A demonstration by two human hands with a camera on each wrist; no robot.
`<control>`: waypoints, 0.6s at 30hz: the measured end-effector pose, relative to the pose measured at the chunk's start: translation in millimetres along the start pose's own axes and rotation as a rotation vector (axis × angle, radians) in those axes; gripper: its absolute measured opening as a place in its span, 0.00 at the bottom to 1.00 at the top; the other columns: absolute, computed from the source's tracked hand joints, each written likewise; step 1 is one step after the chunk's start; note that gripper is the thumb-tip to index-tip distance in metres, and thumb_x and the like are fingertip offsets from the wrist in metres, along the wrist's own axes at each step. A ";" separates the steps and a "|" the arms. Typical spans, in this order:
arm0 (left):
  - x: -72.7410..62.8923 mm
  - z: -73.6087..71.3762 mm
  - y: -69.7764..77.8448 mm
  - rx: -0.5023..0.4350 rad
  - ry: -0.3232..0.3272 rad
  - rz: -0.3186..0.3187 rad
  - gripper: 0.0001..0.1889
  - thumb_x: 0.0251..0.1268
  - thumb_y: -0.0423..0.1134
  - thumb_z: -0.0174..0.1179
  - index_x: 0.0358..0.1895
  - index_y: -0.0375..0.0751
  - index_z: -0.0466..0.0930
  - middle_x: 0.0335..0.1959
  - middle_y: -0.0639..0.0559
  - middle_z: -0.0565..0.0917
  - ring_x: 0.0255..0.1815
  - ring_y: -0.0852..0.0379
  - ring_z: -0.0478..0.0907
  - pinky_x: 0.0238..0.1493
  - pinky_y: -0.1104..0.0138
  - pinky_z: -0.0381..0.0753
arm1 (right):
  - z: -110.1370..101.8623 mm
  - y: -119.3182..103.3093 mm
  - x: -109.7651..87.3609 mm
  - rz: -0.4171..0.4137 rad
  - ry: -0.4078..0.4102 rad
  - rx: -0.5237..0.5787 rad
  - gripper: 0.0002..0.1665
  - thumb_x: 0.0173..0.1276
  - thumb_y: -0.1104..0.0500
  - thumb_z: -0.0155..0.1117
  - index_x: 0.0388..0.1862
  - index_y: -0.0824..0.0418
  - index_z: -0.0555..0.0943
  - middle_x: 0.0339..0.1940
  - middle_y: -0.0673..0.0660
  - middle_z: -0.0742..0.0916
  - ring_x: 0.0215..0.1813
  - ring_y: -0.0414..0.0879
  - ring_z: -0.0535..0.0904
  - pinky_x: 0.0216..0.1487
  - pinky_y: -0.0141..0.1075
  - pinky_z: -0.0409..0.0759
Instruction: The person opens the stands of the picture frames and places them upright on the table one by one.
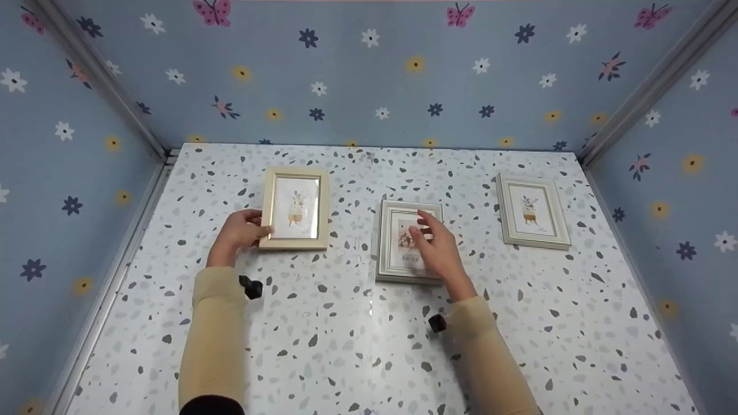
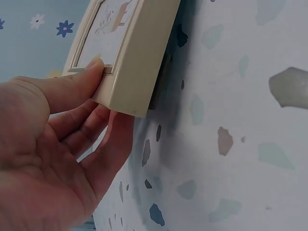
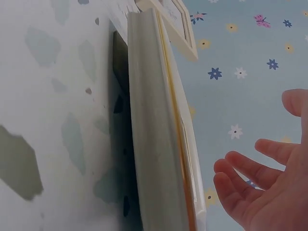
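Note:
In the head view, my left hand (image 1: 235,235) pinches the lower left corner of a cream picture frame (image 1: 323,210) that shows a potted-plant print. Its thumb lies on the frame's front and the fingers go beneath, as the left wrist view shows; that frame (image 2: 139,62) is tilted up off the surface. My right hand (image 1: 439,248) hovers with loosely bent fingers over a silver-white picture frame (image 1: 385,242) with a flower print. The right wrist view has this hand (image 3: 269,187) apart from the frame's thick side (image 3: 154,120), with nothing in its fingers.
A third, off-white picture frame (image 1: 507,222) with a plant print lies at the right of the speckled white tabletop (image 1: 346,346). Blue floral panels (image 1: 357,69) stand at the back and both sides, joined by metal corner posts (image 1: 104,75).

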State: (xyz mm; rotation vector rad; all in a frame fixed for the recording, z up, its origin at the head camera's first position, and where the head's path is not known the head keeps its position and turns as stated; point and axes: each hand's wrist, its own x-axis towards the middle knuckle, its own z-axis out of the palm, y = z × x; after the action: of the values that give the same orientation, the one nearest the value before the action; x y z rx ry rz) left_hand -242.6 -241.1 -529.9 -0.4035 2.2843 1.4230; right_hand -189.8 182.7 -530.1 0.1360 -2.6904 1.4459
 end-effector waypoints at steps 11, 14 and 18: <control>-0.1 4.0 -11.8 -0.154 0.004 0.022 0.33 0.71 0.39 0.62 0.75 0.36 0.61 0.66 0.39 0.69 0.51 0.54 0.76 0.47 0.68 0.81 | 12.4 -5.4 -3.8 0.030 -0.021 0.018 0.31 0.78 0.49 0.56 0.74 0.61 0.68 0.62 0.62 0.80 0.58 0.53 0.78 0.61 0.46 0.76; -0.6 4.9 -15.3 -0.184 0.008 0.018 0.32 0.72 0.40 0.61 0.75 0.37 0.62 0.65 0.41 0.70 0.54 0.53 0.75 0.51 0.66 0.79 | 13.5 -6.5 -3.9 0.019 -0.022 0.020 0.31 0.77 0.49 0.56 0.73 0.61 0.69 0.62 0.63 0.80 0.58 0.54 0.79 0.60 0.47 0.76; -1.7 4.8 -19.3 -0.186 0.003 0.021 0.30 0.73 0.39 0.59 0.74 0.35 0.63 0.63 0.41 0.70 0.56 0.52 0.73 0.56 0.64 0.76 | 14.4 -6.6 -3.9 0.007 -0.025 0.015 0.31 0.78 0.49 0.56 0.73 0.62 0.68 0.62 0.63 0.80 0.58 0.54 0.79 0.60 0.47 0.76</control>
State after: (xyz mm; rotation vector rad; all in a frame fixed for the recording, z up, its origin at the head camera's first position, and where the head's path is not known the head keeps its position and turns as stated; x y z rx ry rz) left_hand -231.5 -245.1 -546.0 -0.4385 2.1721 1.6532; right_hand -185.7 167.2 -533.0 0.1463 -2.7029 1.4757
